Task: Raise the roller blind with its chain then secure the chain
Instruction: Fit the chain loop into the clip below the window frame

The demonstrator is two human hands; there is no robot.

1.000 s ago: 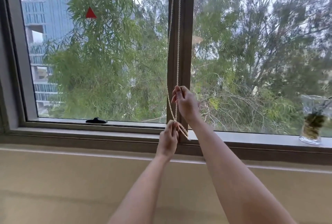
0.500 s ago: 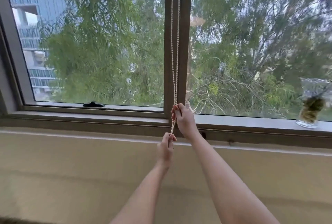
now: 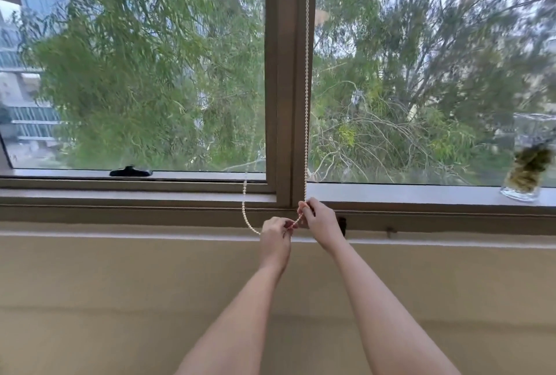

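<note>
Both hands at the foot of the window's centre post. Right hand: fingers pinched together on the bead chain, which runs taut straight up the post's right edge above them. Left hand: fingers closed on the same chain just left of and below the right hand's; slack loop bows out to their upper left. Black window latch well left on the sill. Far right, a glass vase holds green-yellow plant matter. Small dark fitting just right of the right fingers, purpose unclear.
</note>
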